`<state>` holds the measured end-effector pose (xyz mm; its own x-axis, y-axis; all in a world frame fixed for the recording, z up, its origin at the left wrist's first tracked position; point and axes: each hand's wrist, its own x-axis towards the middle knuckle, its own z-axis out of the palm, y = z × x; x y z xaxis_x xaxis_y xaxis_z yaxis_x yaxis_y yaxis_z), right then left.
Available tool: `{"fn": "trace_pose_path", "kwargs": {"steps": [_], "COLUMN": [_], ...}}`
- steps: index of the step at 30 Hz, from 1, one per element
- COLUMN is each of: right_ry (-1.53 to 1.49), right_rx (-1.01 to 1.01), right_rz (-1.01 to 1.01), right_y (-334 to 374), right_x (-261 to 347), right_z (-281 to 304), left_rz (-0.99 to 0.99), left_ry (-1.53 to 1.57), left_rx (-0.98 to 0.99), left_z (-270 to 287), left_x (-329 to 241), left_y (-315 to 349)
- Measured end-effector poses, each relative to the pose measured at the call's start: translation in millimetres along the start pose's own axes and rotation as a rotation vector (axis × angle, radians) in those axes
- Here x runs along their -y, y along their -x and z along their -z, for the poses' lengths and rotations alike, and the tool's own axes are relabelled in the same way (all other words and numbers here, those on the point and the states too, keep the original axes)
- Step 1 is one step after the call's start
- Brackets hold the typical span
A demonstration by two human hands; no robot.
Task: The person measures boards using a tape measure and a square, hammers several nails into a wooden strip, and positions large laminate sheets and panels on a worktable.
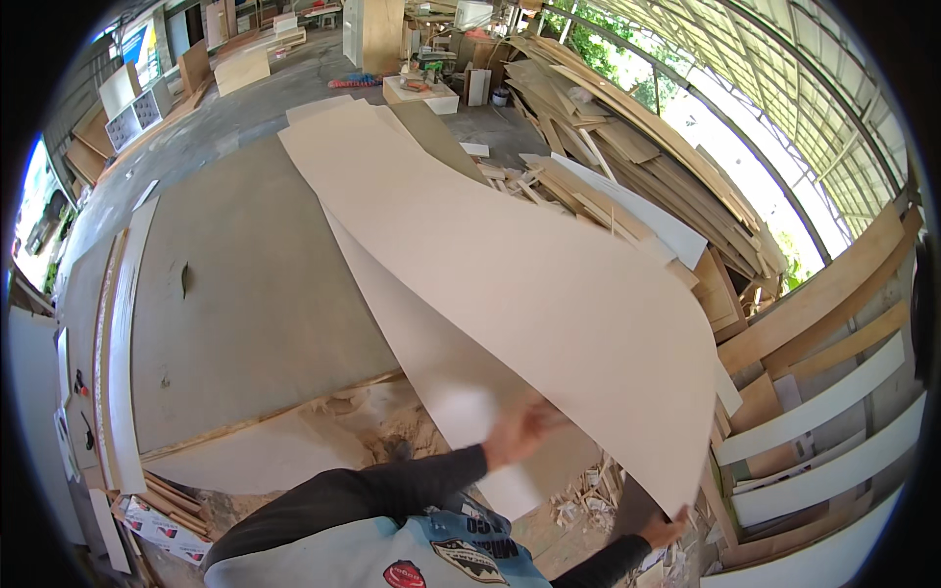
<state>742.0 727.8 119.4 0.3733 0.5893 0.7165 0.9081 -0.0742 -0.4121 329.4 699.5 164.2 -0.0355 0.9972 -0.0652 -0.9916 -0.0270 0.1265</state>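
Observation:
A long, thin, flexible beige laminate sheet [549, 284] runs from the far middle toward me, its near end raised and bowed. My right hand [667, 529] grips its near right corner. Under the curled left edge, my left hand [524, 431] is smeared by motion, so its fingers cannot be made out; it is close to the sheet's underside. Another pale sheet [402, 323] lies beneath, with a shiny patch of glare beside my left hand. Both lie partly over a large grey-brown board [255, 284].
Stacked boards and offcuts [637, 147] lean at the far right. Curved white and wooden strips [814, 421] stand at my right. Wood scraps [588, 490] litter the floor near me. Long strips [118, 343] lie along the left. A white box [420, 95] with tools stands at the back.

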Motion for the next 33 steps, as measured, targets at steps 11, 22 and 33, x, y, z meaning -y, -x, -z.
{"fn": "trace_pose_path", "kwargs": {"steps": [11, 22, 33], "right_ry": [0.565, 0.328, -0.608], "right_rx": [-0.012, -0.192, -0.145], "right_rz": [0.333, 0.161, -0.082], "right_y": [-141.1, -278.0, -261.6], "right_x": [-80.3, -105.6, 254.8], "right_z": [109.8, 276.0, 186.7], "left_rz": [-0.493, -0.464, -0.827], "left_ry": [-0.051, -0.449, -0.586], "left_rx": [-0.511, -0.849, -0.581], "left_z": [186.0, 183.8, 53.2], "left_x": [-290.5, -419.0, -413.8], "left_y": [-3.5, -48.5, -40.4]}}
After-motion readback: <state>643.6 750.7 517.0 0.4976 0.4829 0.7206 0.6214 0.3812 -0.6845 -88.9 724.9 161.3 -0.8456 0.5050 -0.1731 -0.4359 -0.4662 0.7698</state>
